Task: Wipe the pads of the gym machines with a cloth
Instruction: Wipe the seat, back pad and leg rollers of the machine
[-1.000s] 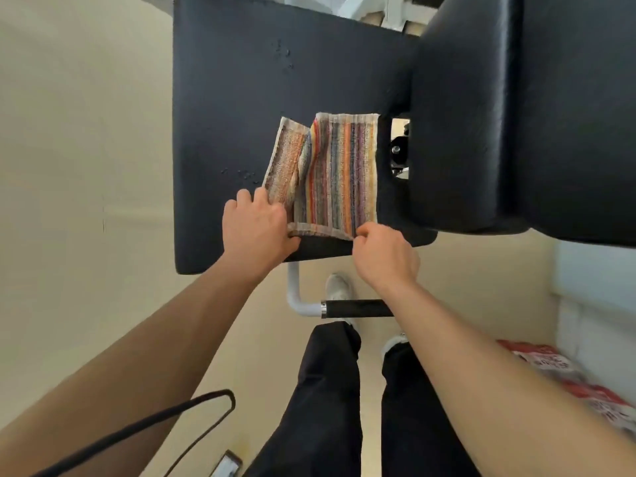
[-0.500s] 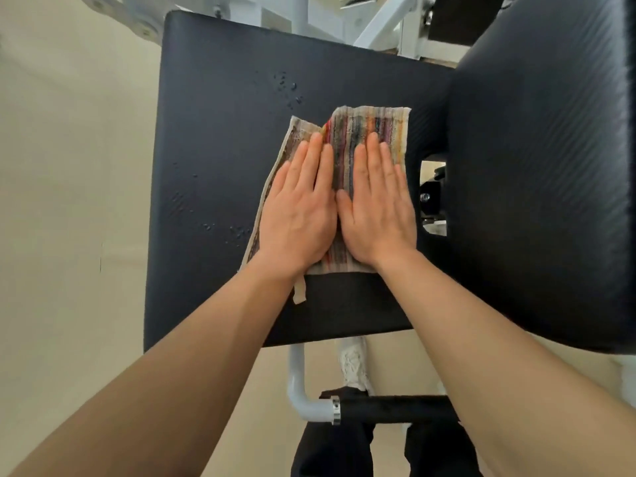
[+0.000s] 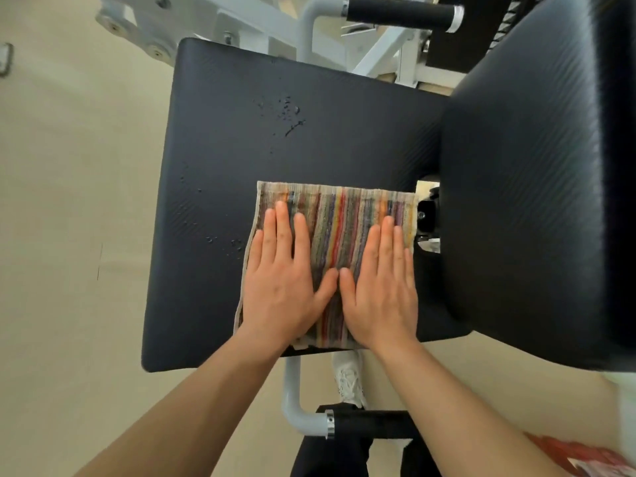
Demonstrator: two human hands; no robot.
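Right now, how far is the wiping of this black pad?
Done: the striped cloth lies spread flat on the near part of the seat pad. In hand: the left hand and right hand press it down with straight fingers. Left: droplets sit beyond the cloth and beside its left edge, not yet wiped; the large pad at right shows no sign either way.

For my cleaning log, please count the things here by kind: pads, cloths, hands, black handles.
Pads: 2, flat pad and big pad
Cloth: 1
Hands: 2, left hand and right hand
Black handles: 2, top handle and bottom handle
Total: 7
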